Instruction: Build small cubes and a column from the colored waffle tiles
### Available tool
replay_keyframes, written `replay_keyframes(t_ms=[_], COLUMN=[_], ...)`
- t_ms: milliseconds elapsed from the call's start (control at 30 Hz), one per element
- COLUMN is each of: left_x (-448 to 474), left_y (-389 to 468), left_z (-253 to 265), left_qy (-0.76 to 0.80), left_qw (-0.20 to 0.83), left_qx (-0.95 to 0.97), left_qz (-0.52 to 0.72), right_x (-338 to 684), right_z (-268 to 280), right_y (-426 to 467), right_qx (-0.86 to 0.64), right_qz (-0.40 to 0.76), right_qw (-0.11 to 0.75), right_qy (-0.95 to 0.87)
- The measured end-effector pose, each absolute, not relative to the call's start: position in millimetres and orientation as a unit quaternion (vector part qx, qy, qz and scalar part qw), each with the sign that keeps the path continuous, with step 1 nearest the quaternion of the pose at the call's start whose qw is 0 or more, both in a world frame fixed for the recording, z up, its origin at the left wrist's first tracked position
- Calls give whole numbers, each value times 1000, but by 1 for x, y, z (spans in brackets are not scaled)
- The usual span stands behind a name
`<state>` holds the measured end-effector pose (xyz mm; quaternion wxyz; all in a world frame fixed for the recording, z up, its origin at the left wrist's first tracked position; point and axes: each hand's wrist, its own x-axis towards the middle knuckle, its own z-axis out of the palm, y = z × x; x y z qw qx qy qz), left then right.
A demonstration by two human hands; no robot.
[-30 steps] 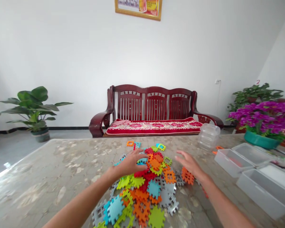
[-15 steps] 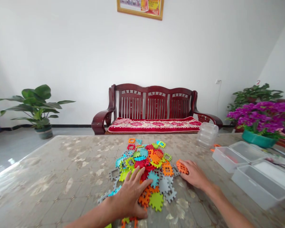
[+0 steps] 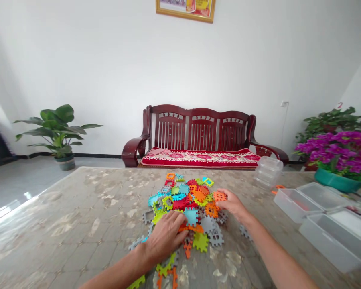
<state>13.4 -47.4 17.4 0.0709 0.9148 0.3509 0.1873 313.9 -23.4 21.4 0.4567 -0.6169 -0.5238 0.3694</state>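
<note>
A heap of interlocking plastic puzzle tiles in red, orange, blue, lime green and grey [image 3: 179, 197] covers the middle of the table. My left hand [image 3: 167, 230] reaches into its near part, fingers curled and thumb below, closed on the edge of an orange tile [image 3: 194, 228]. The fingertips are partly hidden. Just behind that tile, a light blue square tile [image 3: 191, 216] leans up. My right hand [image 3: 233, 205] pinches an orange lattice tile [image 3: 220, 196] at the heap's right side. A lime green tile [image 3: 200, 242] and a grey window tile [image 3: 215, 237] lie at the near right.
Clear plastic boxes [image 3: 327, 237] stand on the right of the patterned table [image 3: 87, 224], with a clear stacked container [image 3: 268, 171] farther back. Purple flowers in a teal pot [image 3: 337, 179] stand at the far right. A wooden bench [image 3: 201, 130] is beyond the table.
My left hand has gone from spread fingers to curled ones on the tiles, and the blue tile has tipped up. My right hand has moved up and left with the orange tile.
</note>
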Motion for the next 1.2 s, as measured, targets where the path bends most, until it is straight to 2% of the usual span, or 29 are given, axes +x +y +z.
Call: replay_keyframes(t_ms=[167, 300, 400, 500, 600, 733, 967, 1200], left_x=[12, -1, -16, -27, -30, -29, -30, -33], left_y=[-20, -23, -54, -91, -110, -107, -83, -55], left_z=[37, 42, 33, 20, 12, 3, -19, 5], left_qy=[437, 481, 424, 332, 313, 326, 286, 288], left_qw=[35, -5, 19, 65, 86, 61, -45, -92], left_qx=[879, 852, 883, 933, 944, 941, 951, 945], left_qz=[189, 207, 199, 123, 63, 63, 110, 122], right_x=[279, 290, 311, 322, 321, 310, 286, 265], right_z=[41, 33, 16, 0, -7, -3, 2, 2], right_y=[-4, -11, -33, -55, -63, -59, -53, -35], right_qx=[-544, -569, -598, -641, -674, -642, -648, -651], right_qz=[408, 303, 237, 209, 190, 163, 102, 144], right_qw=[448, 436, 332, 201, 137, 156, 218, 295], right_qy=[-580, -627, -690, -711, -701, -733, -723, -684])
